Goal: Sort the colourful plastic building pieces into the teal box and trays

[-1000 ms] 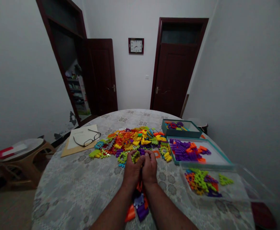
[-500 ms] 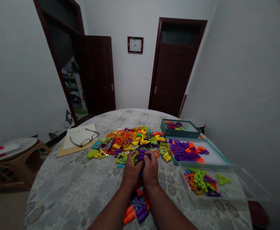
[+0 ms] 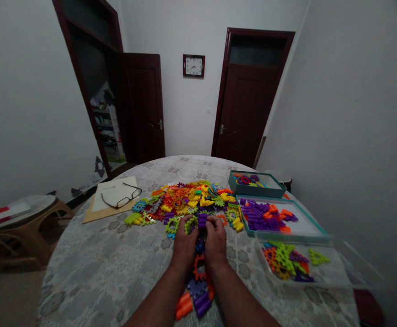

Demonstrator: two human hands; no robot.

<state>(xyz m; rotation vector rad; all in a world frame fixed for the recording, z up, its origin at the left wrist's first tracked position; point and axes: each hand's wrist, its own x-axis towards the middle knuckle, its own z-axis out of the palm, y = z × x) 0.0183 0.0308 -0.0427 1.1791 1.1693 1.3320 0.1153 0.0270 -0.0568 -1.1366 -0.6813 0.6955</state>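
Both hands are close together over the near middle of the table. The fingers of my left hand are curled around a lime-green toothed gear piece. My right hand pinches a ribbed purple plastic piece right beside it. Whether the two pieces are joined I cannot tell. Between my forearms lies a group of building pieces, with an orange square toothed piece, orange tubes and a purple tube piece; my wrists hide part of it.
A mixed heap of gear pieces lies beyond my hands. At right stand a dark green box, a teal-rimmed tray of purple and orange pieces, and a clear bin. Eyeglasses rest on paper at left.
My hands have drawn slightly apart, and the thumbs no longer meet. More of the orange square piece shows between my wrists. The camera view has shifted a little.
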